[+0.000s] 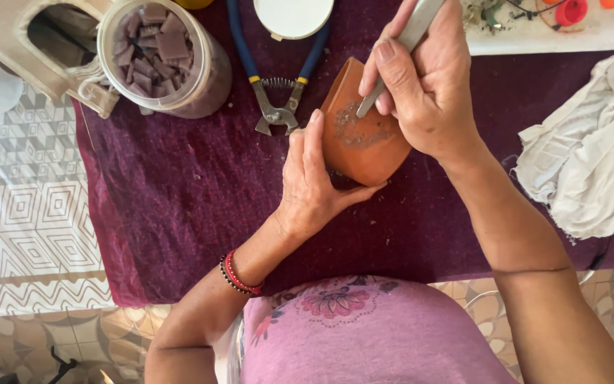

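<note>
My left hand (314,181) cradles a small terracotta pot (360,135) lying on its side over a dark purple cloth (179,199). A grey patch of paste is smeared on the pot's upper side. My right hand (428,85) grips a slim metal tool (399,53) whose tip presses into that grey patch. Red and black bead bracelets circle my left wrist.
Blue-handled nippers (278,107) lie just beyond the pot. A clear jar of mauve tile pieces (161,50) stands at the back left beside a beige bag (44,43). A white lid (293,16), a white tray (556,32) and a crumpled white rag (591,149) sit to the right.
</note>
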